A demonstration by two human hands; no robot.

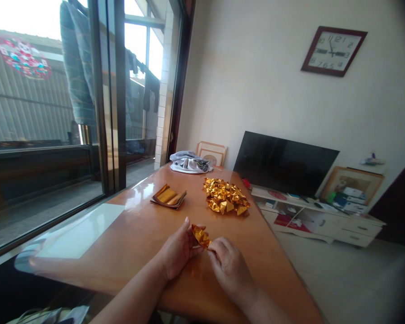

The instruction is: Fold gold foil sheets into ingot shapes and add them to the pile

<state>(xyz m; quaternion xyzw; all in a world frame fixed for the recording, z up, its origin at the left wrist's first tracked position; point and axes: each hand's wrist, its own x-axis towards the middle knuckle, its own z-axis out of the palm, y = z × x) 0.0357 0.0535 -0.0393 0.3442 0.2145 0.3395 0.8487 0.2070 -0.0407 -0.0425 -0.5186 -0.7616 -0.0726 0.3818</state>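
A folded gold paper ingot (201, 236) is held just above the near part of the table, between my two hands. My left hand (179, 249) cradles its left side, with the fingers behind the paper and the thumb raised. At the right end, my right hand (232, 268) pinches the ingot's tip between thumb and forefinger. Beyond the hands, to the right, lies a heap of folded gold paper ingots (225, 196). A stack of flat gold paper sheets (169, 196), slightly curled, rests on the table to the left of that heap.
The glossy brown table (131, 243) narrows toward the wall, with a bundle of cloth (190, 163) at its far end. Along its left runs a sliding glass door (110, 99). A television (285, 164) stands on a white cabinet (319, 222) to the right.
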